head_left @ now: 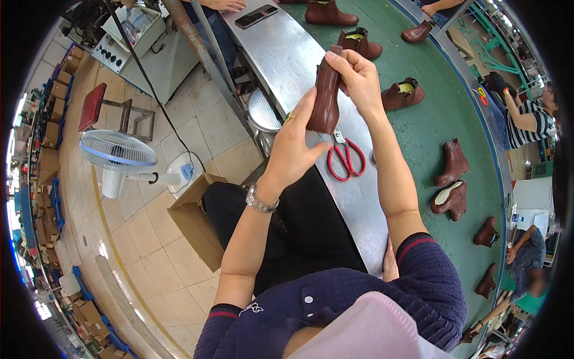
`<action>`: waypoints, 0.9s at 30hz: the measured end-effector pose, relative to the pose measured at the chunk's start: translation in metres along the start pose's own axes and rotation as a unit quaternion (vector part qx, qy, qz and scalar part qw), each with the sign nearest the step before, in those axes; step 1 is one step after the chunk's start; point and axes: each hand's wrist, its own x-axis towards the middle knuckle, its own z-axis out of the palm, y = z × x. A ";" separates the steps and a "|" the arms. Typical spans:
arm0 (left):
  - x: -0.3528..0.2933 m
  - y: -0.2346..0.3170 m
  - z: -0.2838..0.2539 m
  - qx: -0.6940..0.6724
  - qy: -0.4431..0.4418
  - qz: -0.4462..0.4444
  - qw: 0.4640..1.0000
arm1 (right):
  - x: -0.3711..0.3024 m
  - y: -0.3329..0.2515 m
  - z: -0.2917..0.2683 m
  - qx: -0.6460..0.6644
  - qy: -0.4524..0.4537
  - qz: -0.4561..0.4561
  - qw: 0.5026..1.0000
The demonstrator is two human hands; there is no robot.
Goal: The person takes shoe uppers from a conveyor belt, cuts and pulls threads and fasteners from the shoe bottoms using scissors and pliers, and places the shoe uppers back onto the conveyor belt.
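A brown leather ankle boot (326, 105) is held up over the metal bench, its narrow upper end pointing away from me. My right hand (360, 81) is closed on that upper end, thumb and fingers pinching the leather. Against the boot's left side lie the straight fingers of my left hand (293, 146), the thumb spread apart below the boot; this hand is open. Red-handled scissors (345, 160) rest on the bench just under the boot, the blade end partly hidden behind it.
The narrow metal bench (281, 45) bears a phone (256, 16) at its far end. Beside it runs a green conveyor belt (412, 137) with several brown boots. At left stand a fan (118, 149) and a red stool (92, 106). A cardboard box (194, 224) sits by my legs.
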 end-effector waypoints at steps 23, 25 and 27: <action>0.041 -0.029 -0.002 0.023 -0.044 -0.030 0.998 | -0.057 0.014 -0.024 -0.275 -0.045 -0.173 0.945; 0.044 -0.032 -0.004 -0.008 -0.051 -0.025 0.998 | -0.054 0.022 -0.029 -0.250 -0.061 -0.191 0.947; 0.048 -0.035 -0.007 -0.025 -0.062 -0.018 0.998 | -0.054 0.022 -0.034 -0.238 -0.073 -0.174 0.953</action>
